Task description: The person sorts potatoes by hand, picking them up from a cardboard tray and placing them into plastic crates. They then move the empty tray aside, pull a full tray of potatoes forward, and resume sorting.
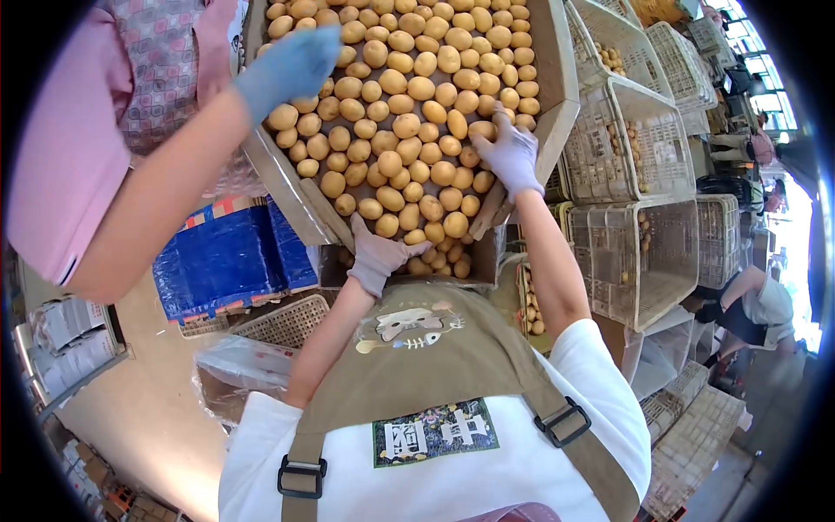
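Many small yellow potatoes [407,126] are spread over a wide sorting tray with raised sides. My right hand [511,157], in a pale glove, rests on the potatoes by the tray's right side, fingers apart. At the tray's near mouth is my left hand [383,257], also gloved, with its thumb raised and its fingers stretched to the right beside the lowest potatoes. More potatoes [452,263] lie in a container just below the mouth, partly hidden by my left hand and apron. Neither hand visibly grips a potato.
A co-worker's blue-gloved hand [291,71] reaches over the tray from the left. Plastic crates [648,261], some with potatoes inside, line the right side. A blue-covered box [222,257] and a plastic-wrapped carton [239,374] stand at left. Other people are farther right.
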{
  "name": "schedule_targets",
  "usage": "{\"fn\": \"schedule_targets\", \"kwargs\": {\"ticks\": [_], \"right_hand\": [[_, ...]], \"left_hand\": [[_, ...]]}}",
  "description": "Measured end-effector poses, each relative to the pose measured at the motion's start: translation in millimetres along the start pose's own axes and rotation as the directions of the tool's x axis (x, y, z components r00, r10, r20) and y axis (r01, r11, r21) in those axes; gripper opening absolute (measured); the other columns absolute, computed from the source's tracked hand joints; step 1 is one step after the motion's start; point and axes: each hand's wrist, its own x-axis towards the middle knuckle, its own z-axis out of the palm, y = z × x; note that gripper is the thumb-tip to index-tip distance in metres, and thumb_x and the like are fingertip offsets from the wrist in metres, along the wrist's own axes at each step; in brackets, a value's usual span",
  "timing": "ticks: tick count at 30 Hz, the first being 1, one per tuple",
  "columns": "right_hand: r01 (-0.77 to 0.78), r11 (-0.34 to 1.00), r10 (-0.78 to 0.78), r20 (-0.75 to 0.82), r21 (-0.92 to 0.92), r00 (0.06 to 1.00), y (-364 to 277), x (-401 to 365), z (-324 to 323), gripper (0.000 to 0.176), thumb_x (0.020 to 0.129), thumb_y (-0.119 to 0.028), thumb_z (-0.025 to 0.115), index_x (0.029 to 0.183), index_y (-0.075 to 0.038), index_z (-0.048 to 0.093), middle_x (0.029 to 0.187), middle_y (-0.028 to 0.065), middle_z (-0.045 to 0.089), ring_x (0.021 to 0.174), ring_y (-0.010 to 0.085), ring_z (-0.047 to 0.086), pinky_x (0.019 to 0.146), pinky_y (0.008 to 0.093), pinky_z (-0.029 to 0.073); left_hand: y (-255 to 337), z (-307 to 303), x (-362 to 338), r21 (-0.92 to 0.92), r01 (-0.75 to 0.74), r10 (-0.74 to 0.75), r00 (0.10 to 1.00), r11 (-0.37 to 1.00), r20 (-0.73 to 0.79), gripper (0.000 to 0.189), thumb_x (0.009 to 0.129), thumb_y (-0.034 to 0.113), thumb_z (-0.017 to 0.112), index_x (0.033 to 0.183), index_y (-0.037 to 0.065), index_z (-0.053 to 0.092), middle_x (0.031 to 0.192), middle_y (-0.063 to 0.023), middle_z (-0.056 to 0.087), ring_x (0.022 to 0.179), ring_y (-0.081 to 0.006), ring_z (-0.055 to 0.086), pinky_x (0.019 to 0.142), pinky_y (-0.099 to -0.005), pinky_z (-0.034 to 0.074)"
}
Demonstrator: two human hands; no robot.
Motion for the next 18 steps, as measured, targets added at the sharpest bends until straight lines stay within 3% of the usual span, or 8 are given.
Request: {"fn": "schedule_targets", "kwargs": {"ticks": [2, 3, 6, 10, 14, 16, 17, 18], "right_hand": [[0.044, 0.802, 0.020, -0.101, 0.596, 0.995, 1.7, -20.0, -8.0, 0.075, 0.087, -0.025, 0.067, 0.154, -0.007, 0.038, 0.120, 0.0171, 0.066, 0.112, 0.0312, 0.062, 0.100, 0.0403, 0.048], [0.044, 0.447, 0.022, -0.061, 0.893, 0.998, -8.9, -34.2, -21.0, 0.084, 0.081, -0.004, 0.065, 0.158, -0.009, 0.030, 0.137, 0.0160, 0.055, 0.113, 0.0289, 0.062, 0.099, 0.0381, 0.053], [-0.105, -0.256, -0.114, 0.078, 0.961, 0.990, -4.6, -60.1, -23.6, 0.090, 0.077, 0.007, 0.060, 0.159, -0.010, 0.025, 0.146, 0.0143, 0.044, 0.116, 0.0271, 0.062, 0.099, 0.0400, 0.055], [-0.109, -0.327, -0.113, 0.075, 0.939, 0.991, -15.7, -80.4, -16.7, 0.081, 0.079, 0.007, 0.058, 0.153, -0.011, 0.030, 0.139, 0.0131, 0.047, 0.111, 0.0265, 0.062, 0.097, 0.0410, 0.057], [-0.211, -0.625, -0.187, 0.118, 0.752, 0.975, -10.3, -85.1, -5.7, 0.048, 0.096, -0.031, 0.056, 0.138, -0.008, 0.048, 0.109, 0.0101, 0.061, 0.078, 0.0188, 0.060, 0.071, 0.0347, 0.054], [-0.343, -0.746, -0.349, 0.104, 0.571, 0.931, -4.0, -84.6, -7.3, 0.056, 0.101, -0.054, 0.046, 0.131, -0.007, 0.053, 0.091, 0.0073, 0.063, 0.063, 0.0166, 0.053, 0.059, 0.0327, 0.046], [-0.296, -0.751, -0.209, 0.212, 0.591, 0.955, -3.7, -88.2, -5.8, 0.073, 0.099, -0.070, 0.033, 0.123, -0.006, 0.058, 0.078, 0.0052, 0.062, 0.054, 0.0170, 0.049, 0.053, 0.0322, 0.039], [-0.270, -0.767, -0.214, 0.165, 0.582, 0.963, -0.8, -89.6, -5.3, 0.071, 0.098, -0.069, 0.038, 0.121, -0.005, 0.058, 0.082, 0.0062, 0.063, 0.057, 0.0169, 0.051, 0.054, 0.0326, 0.041]], "left_hand": [[-0.5, 18.4, -8.4, -0.075, 0.011, -0.015, 0.999, 0.997, -0.049, 0.094, 0.090, 0.078, 0.035, 0.160, 0.017, 0.020, 0.166, -0.0117, 0.018, 0.152, -0.0432, 0.015, 0.111, -0.0798, 0.018], [-2.5, 24.1, -12.0, -0.114, 0.020, -0.029, 0.997, 0.993, -0.078, 0.094, 0.089, 0.078, 0.035, 0.160, 0.017, 0.020, 0.166, -0.0115, 0.017, 0.151, -0.0433, 0.015, 0.111, -0.0797, 0.017], [-2.8, 21.0, -12.8, -0.071, 0.020, -0.019, 1.000, 0.997, 0.005, 0.095, 0.089, 0.078, 0.035, 0.160, 0.017, 0.020, 0.166, -0.0113, 0.017, 0.151, -0.0423, 0.017, 0.111, -0.0796, 0.016], [-1.0, 18.2, -8.7, -0.071, 0.001, -0.005, 0.998, 0.998, -0.057, 0.094, 0.090, 0.078, 0.035, 0.160, 0.017, 0.019, 0.166, -0.0109, 0.019, 0.152, -0.0396, 0.017, 0.112, -0.0778, 0.016], [0.4, 16.7, -7.8, -0.047, 0.002, -0.004, 0.999, 0.999, -0.048, 0.092, 0.090, 0.077, 0.034, 0.160, 0.017, 0.020, 0.166, -0.0088, 0.021, 0.152, -0.0357, 0.019, 0.114, -0.0744, 0.018], [-1.8, 24.4, -11.7, -0.053, 0.033, -0.037, 0.996, 0.998, -0.076, 0.091, 0.090, 0.076, 0.034, 0.159, 0.018, 0.023, 0.165, -0.0079, 0.023, 0.152, -0.0350, 0.019, 0.113, -0.0755, 0.017], [-1.9, 25.5, -13.0, -0.047, 0.043, -0.047, 0.996, 0.998, -0.079, 0.090, 0.090, 0.076, 0.035, 0.159, 0.019, 0.024, 0.165, -0.0077, 0.024, 0.152, -0.0349, 0.019, 0.113, -0.0763, 0.016], [-1.3, 25.7, -12.9, -0.041, 0.055, -0.058, 0.995, 0.998, -0.081, 0.089, 0.090, 0.076, 0.035, 0.158, 0.020, 0.026, 0.165, -0.0074, 0.024, 0.152, -0.0348, 0.019, 0.113, -0.0772, 0.016]]}}
